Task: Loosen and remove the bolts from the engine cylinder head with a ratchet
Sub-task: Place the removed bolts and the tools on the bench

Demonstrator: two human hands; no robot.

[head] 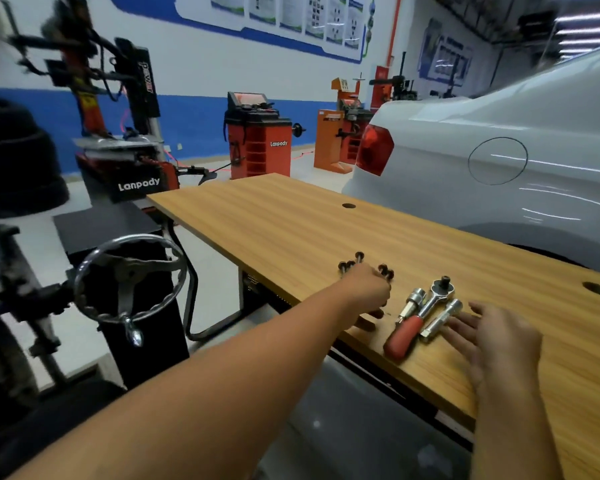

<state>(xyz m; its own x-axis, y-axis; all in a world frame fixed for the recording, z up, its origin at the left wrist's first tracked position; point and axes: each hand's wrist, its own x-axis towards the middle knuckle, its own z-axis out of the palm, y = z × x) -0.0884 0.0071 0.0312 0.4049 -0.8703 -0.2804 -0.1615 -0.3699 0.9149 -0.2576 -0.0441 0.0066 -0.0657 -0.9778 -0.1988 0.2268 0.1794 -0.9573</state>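
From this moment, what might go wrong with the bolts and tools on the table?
1. The left hand reaches among the loose bolts; a careless nudge may roll them across the wooden table or off it.
2. The ratchet lies near the table's front edge, its red handle pointing toward that edge. The open right hand beside it, or the left forearm, might knock it off.
3. The two loose sockets beside the ratchet are round and may also roll if bumped.

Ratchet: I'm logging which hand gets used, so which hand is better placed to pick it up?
Probably the right hand: open beside the ratchet, while the left hand is at the bolts.
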